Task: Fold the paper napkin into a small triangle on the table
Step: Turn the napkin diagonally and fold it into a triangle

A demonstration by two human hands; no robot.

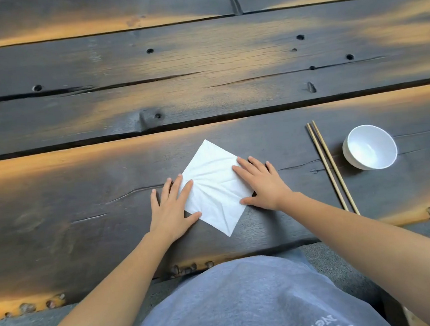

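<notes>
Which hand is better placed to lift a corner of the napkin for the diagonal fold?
Probably the left hand: its thumb lies near the napkin's near corner, which is free. The right hand lies flat on the right corner and can hold the sheet down.

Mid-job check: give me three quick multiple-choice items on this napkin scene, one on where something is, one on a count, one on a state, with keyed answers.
1. Where is the white bowl relative to the chopsticks?
A. To their right
B. To their left
C. On top of them

2. How many chopsticks lie on the table?
A. One
B. Two
C. Four

3. What state is the napkin in?
A. Crumpled into a ball
B. Lying flat as a diamond, pressed at both sides
C. Lifted off the table

Answers:
1. A: the bowl stands apart, right of the sticks.
2. B: a pair lies side by side.
3. B: the left hand and right hand rest flat on its side corners.
</notes>
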